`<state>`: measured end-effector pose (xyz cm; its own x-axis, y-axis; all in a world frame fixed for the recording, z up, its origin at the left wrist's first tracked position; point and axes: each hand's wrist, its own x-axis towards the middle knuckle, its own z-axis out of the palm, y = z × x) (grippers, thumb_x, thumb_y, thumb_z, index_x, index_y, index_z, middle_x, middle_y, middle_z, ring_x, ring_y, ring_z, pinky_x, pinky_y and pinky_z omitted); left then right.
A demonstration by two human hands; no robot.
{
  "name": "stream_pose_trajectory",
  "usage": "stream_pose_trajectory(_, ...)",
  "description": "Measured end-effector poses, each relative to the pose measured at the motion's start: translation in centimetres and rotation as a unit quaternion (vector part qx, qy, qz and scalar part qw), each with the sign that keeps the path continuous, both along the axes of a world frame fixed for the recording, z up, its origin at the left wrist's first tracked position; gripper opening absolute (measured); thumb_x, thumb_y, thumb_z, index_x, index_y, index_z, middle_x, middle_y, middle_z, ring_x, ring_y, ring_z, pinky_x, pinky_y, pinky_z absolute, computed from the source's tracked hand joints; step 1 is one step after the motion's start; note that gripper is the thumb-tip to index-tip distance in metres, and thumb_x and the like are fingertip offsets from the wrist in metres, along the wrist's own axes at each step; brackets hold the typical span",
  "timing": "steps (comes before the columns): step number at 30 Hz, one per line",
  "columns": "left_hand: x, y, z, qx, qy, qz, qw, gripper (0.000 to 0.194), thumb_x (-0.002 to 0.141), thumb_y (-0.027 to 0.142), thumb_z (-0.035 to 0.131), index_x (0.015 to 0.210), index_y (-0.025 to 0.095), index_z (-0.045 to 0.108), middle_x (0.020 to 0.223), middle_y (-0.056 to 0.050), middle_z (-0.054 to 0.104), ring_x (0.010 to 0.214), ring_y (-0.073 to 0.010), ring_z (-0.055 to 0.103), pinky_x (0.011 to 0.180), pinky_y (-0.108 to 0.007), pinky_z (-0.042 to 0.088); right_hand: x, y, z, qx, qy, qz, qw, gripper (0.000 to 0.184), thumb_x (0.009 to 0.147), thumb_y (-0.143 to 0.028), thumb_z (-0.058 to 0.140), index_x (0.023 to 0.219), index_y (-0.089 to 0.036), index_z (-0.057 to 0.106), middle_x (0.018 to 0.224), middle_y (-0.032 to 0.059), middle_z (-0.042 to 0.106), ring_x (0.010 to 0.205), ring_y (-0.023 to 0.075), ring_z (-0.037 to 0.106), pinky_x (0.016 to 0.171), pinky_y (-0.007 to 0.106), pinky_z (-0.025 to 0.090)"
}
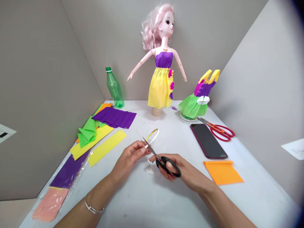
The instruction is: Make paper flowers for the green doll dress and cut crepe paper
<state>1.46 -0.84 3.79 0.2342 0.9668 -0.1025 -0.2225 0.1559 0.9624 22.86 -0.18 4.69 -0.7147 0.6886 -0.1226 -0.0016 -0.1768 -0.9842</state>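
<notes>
My left hand (pixel 129 158) pinches a narrow white-and-yellow paper loop (pixel 152 136) between thumb and fingers. My right hand (pixel 180 167) grips black-handled scissors (pixel 163 164), and their steel blades (pixel 150 148) reach up to the paper at my left fingertips. Below the scissors, a small white paper piece (pixel 149 169) stands on the white table (pixel 142 202), close to both hands. A thin silver bracelet (pixel 93 207) circles my left wrist.
A pink-haired doll (pixel 161 63) in a purple-and-yellow paper dress stands at the back. Nearby are a green plastic bottle (pixel 114 88), a paper dress (pixel 197 98), a phone (pixel 208 141), red scissors (pixel 219 132), orange paper (pixel 222 172) and yellow (pixel 106 147), purple (pixel 114 117) and green (pixel 87 133) paper.
</notes>
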Motion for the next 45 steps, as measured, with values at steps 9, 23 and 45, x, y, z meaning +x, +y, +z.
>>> stream_pose_trajectory(9,0.0,-0.2,0.3,0.002,0.009,-0.004,1.000,0.015,0.091,0.033,0.060,0.092,0.019,0.065,0.102,-0.004,0.066,0.106,-0.0206,0.059,0.102,-0.035,0.041,-0.1,-0.2,0.2,0.016,-0.007,0.013,1.000,0.056,0.092,-0.060,0.049,0.123,-0.015,0.058,0.069,-0.0030,0.042,0.062,0.0120,0.035,0.060,0.025,0.030)
stream_pose_trajectory(23,-1.6,1.1,-0.4,0.147,0.256,0.065,0.953,0.010,0.088,0.030,0.059,0.091,0.021,0.063,0.125,-0.007,0.061,0.097,-0.0189,0.061,0.085,-0.029,0.046,2.2,1.5,0.4,0.164,-0.241,-0.206,0.934,0.035,0.091,-0.046,0.053,0.116,-0.023,0.053,0.082,0.0009,0.057,0.070,0.0158,0.052,0.062,0.028,0.041)
stream_pose_trajectory(45,0.2,-0.3,-0.8,0.182,0.231,0.014,0.956,0.009,0.088,0.030,0.064,0.086,0.022,0.065,0.103,-0.004,0.060,0.068,-0.0116,0.050,0.069,-0.025,0.042,-0.7,-0.1,0.1,0.020,-0.107,-0.146,0.983,0.022,0.087,-0.039,0.062,0.084,-0.019,0.070,0.079,0.0005,0.064,0.076,0.0153,0.055,0.072,0.027,0.040)
